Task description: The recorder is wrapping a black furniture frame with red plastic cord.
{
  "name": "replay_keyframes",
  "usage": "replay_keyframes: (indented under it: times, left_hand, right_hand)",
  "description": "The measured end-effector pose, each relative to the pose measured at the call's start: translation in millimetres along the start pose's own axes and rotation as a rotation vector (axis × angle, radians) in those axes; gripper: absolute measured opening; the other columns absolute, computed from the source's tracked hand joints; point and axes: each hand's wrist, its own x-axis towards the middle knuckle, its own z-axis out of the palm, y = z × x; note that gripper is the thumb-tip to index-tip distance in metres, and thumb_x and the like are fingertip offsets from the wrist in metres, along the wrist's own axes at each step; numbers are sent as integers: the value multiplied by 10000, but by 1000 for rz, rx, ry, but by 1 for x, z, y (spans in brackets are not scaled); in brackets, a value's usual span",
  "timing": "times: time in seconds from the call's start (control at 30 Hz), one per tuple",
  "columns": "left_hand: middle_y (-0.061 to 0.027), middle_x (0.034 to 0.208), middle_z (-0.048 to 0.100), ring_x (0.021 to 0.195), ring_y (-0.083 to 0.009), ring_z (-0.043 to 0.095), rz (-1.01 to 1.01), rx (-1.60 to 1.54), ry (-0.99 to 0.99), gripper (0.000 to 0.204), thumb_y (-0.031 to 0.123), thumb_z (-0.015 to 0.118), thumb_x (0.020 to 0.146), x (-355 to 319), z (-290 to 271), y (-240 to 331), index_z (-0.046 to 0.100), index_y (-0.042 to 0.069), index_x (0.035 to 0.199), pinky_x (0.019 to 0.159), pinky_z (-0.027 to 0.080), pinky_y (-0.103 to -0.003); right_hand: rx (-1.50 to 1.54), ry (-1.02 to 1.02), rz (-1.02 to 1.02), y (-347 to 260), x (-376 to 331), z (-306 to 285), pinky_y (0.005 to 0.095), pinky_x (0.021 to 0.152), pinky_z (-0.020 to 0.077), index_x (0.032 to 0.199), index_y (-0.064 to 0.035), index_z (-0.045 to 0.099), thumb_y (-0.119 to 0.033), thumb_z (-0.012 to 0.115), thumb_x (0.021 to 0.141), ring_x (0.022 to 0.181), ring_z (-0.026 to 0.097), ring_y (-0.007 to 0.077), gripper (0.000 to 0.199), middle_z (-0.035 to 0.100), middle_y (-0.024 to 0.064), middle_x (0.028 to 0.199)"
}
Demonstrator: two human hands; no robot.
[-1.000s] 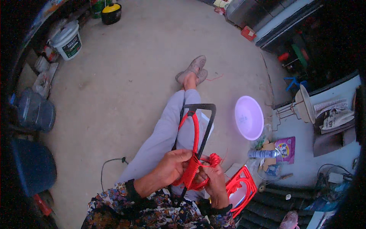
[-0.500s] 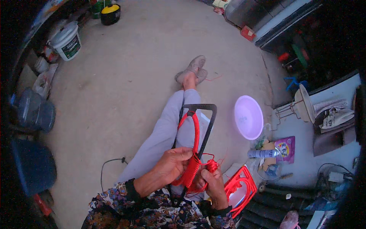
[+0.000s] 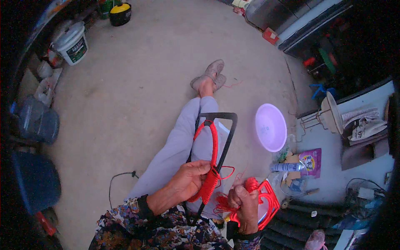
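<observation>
A black bent metal frame (image 3: 228, 143) stands over my lap, with a red cord-wrapped hoop (image 3: 215, 143) tied to its upper end. My left hand (image 3: 185, 181) is closed, thumb and fingers pinching the hoop at the top of a thick band of red knots (image 3: 208, 187). To the right, my right hand (image 3: 246, 204) is closed around a bundle of red cord (image 3: 251, 183); loose strands hang out beside it. A thin loop of cord (image 3: 228, 168) sticks out from the knotted band. Beyond the right hand lies a red cord-wrapped frame (image 3: 273, 204), partly hidden.
A lilac basin (image 3: 271, 128) stands on the floor to the right. Near it lie a spray can (image 3: 286, 167) and a purple packet (image 3: 311, 163). A white bucket (image 3: 74, 43) and dark tubs (image 3: 37, 179) line the left. My outstretched legs (image 3: 171, 146) are crossed at the feet.
My right hand has moved right and slightly down with the cord bundle, away from the hoop. The left hand keeps its pinch in nearly the same place.
</observation>
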Motion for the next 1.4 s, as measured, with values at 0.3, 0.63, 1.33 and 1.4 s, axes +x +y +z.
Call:
replay_keyframes:
  times: [0.3, 0.63, 1.33, 1.4]
  left_hand:
    - [-119, 975, 620, 907, -201, 611, 31, 23, 49, 212, 79, 552, 883, 3, -3, -2, 543, -42, 1057, 852, 492, -335]
    - [-107, 982, 619, 917, -185, 603, -7, -16, 42, 213, 66, 553, 878, 4, -1, -4, 546, -41, 1063, 856, 481, -315]
    - [-190, 896, 633, 773, -300, 639, -171, -38, -215, 231, 191, 487, 918, 7, -7, 2, 530, 6, 1049, 679, 528, -413]
    - [-185, 882, 632, 756, -304, 642, -179, -43, -227, 230, 186, 487, 917, 9, -14, 0, 520, 12, 1063, 636, 532, -432]
  right_hand:
    - [-273, 18, -49, 0, 5, 45, 203, 455, 324, 937, -12, 597, -73, 640, 812, 511, 431, 41, 146, 511, -44, 615]
    - [-143, 6, -124, -20, -8, 13, 237, 400, 304, 811, -43, 464, -86, 603, 780, 428, 385, 95, 149, 409, -1, 551]
    - [268, -276, -323, -34, 18, 30, 267, 487, 409, 811, -79, 405, -228, 576, 875, 581, 476, 194, 236, 435, 48, 616]
    - [167, -241, -346, -40, 16, 36, 268, 469, 340, 799, -78, 394, -213, 589, 864, 524, 396, 159, 247, 372, 23, 566]
